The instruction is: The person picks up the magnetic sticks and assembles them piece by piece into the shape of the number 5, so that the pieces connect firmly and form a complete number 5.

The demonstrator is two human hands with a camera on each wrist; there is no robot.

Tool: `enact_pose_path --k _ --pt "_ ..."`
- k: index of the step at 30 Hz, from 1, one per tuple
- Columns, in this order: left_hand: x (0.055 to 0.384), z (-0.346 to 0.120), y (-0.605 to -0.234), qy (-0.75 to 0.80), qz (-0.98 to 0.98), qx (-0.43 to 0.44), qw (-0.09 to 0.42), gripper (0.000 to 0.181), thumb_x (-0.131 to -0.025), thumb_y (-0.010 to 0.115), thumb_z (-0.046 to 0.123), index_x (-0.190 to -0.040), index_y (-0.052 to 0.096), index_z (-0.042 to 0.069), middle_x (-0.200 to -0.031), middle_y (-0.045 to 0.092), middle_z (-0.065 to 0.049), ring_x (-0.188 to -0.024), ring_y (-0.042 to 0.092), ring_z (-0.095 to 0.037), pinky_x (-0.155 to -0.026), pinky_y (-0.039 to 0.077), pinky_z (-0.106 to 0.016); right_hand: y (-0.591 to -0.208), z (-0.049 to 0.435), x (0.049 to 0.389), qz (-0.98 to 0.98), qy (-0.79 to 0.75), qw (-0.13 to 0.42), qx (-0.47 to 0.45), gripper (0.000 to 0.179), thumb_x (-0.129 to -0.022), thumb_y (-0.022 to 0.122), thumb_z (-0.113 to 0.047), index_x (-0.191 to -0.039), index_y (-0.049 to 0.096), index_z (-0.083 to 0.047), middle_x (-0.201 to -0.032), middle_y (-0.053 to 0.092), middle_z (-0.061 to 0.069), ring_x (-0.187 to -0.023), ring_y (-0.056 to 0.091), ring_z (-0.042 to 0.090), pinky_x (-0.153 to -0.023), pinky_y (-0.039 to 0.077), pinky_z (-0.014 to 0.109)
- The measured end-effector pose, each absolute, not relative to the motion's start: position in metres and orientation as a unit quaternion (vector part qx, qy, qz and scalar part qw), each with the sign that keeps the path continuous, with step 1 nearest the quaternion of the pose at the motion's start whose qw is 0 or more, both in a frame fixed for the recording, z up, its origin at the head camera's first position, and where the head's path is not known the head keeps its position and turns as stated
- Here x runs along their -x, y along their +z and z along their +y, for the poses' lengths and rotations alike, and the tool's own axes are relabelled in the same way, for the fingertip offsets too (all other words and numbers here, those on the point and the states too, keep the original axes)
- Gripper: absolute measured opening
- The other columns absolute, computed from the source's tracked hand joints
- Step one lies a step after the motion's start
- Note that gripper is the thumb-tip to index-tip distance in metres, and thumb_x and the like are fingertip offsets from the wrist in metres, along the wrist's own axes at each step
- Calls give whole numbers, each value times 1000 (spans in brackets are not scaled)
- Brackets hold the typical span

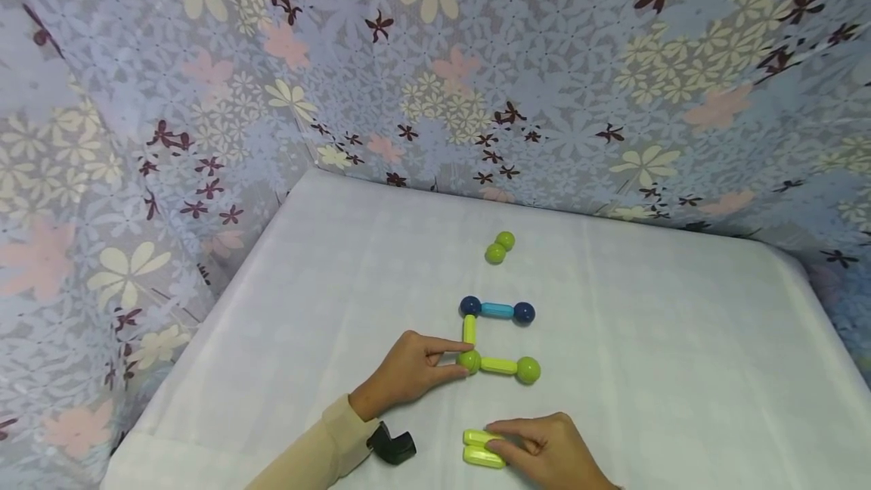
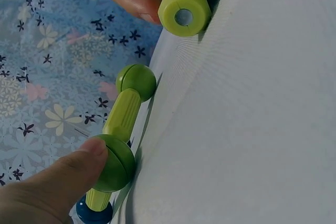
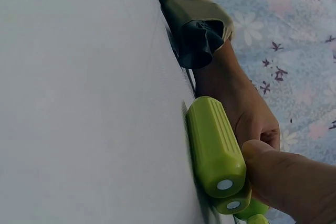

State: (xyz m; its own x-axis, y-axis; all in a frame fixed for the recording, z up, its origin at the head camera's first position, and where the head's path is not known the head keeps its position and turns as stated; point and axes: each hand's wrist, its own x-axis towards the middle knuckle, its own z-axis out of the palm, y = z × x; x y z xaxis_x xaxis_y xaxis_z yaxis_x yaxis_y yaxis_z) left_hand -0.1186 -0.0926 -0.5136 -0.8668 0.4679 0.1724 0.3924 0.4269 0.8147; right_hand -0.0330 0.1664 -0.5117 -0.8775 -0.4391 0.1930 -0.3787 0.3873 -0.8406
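Note:
My left hand pinches a green ball between thumb and fingers. That ball sits at the corner of a joined shape of magnetic sticks and balls. One green stick runs from it to a dark blue ball; another green stick runs right to a second green ball. A light blue stick links the two dark blue balls. Nearer the front, my right hand pinches the right end of a green magnetic stick, which lies alongside a matching stick.
Two loose green balls lie farther back on the white-covered table. A black object is at the left sleeve's cuff. Flowered cloth hangs behind and beside the table.

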Motion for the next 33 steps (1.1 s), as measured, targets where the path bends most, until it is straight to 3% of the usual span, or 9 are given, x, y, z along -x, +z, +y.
enact_pose_path --k 10,20,24,33 --pt "117 -93 -514 469 845 -253 44 36 -88 82 37 -121 77 24 -50 29 18 -46 23 4 -44 24 -19 -512 165 32 841 -469 7 270 11 -88 82 -23 -97 83 -16 -47 39 -24 -47 25 -20 -39 31 13" --pt "118 -94 -513 466 847 -254 38 35 -88 82 38 -121 78 25 -49 31 17 -46 24 5 -45 25 -19 -507 165 34 880 -389 50 267 28 -90 78 -44 -101 82 -19 -51 36 -30 -46 30 -14 -43 34 17" --pt "118 -94 -514 469 846 -252 38 35 -88 82 37 -121 78 25 -49 31 16 -46 24 4 -45 24 -19 -507 163 33 880 -406 57 239 25 -89 79 -44 -99 82 -21 -49 36 -29 -44 31 -10 -43 35 18" --pt "118 -94 -513 463 849 -252 42 35 -88 82 37 -121 78 25 -50 30 17 -46 23 5 -45 24 -19 -511 161 29 878 -442 12 186 19 -80 87 -41 -90 82 -25 -48 33 -26 -44 28 -11 -42 32 18"
